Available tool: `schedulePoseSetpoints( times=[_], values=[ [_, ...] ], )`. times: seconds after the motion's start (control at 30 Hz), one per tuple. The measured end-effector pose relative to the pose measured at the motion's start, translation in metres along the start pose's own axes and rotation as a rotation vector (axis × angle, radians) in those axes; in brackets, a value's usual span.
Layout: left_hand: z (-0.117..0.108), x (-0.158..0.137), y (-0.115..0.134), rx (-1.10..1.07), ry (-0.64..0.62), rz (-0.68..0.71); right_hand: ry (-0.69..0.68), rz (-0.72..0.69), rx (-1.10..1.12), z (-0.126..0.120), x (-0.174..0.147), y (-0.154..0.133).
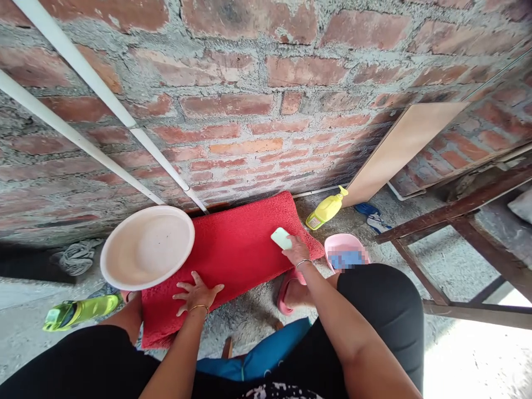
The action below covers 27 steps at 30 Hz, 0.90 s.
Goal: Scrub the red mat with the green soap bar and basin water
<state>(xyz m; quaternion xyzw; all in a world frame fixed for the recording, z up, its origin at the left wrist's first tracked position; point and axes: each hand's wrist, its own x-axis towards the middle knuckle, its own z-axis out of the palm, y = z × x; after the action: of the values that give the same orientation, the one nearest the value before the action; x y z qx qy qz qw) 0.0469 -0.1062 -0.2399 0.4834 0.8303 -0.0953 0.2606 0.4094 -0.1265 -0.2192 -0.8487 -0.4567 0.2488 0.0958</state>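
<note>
Brick wall (224, 66) is rising behind the work area, two white pipes (93, 76) running down it. Red shaggy-edged mat (241, 238) is lying before it. My left hand (198, 293) is resting palm down on the mat, open, fingers spreading. My right hand (297, 252) is gripping a pale mint-green oblong block (281, 238) over the mat's right part; underside hidden. White basin (145, 244) is overlapping the mat's left end; yellow pump bottle (326, 210) and pink tub (344, 241) are sitting near its right end
</note>
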Motion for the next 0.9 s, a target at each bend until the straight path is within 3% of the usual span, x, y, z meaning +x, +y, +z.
schedulePoseSetpoints(
  times=[0.1,0.2,0.3,0.4,0.5,0.57,0.73,0.83,0.9],
  values=[
    [-0.001,0.000,0.001,-0.013,-0.007,0.008,0.173,0.264,0.147,-0.023,0.004,0.045],
    [-0.001,0.001,0.001,-0.022,-0.013,0.006,0.286,0.321,0.284,-0.026,-0.001,0.057],
    [0.001,0.004,-0.001,-0.029,-0.007,0.001,0.196,0.187,0.364,-0.005,-0.011,0.028],
    [0.004,0.006,-0.003,-0.029,0.006,0.008,-0.018,-0.053,0.333,0.020,-0.021,-0.010],
    [0.006,0.005,-0.002,-0.029,0.025,0.017,-0.148,-0.194,0.217,0.024,-0.028,-0.018],
    [0.007,0.003,-0.001,-0.019,0.027,0.009,-0.110,-0.136,0.186,0.015,-0.029,-0.001],
    [0.007,-0.002,0.005,0.032,0.015,-0.028,0.137,0.201,0.282,-0.015,-0.009,0.059],
    [0.008,-0.004,0.007,0.059,-0.003,-0.042,0.235,0.293,0.341,-0.013,0.007,0.060],
    [0.008,-0.005,0.008,0.068,-0.023,-0.049,0.234,0.223,0.343,-0.001,0.012,0.040]
  ],
)
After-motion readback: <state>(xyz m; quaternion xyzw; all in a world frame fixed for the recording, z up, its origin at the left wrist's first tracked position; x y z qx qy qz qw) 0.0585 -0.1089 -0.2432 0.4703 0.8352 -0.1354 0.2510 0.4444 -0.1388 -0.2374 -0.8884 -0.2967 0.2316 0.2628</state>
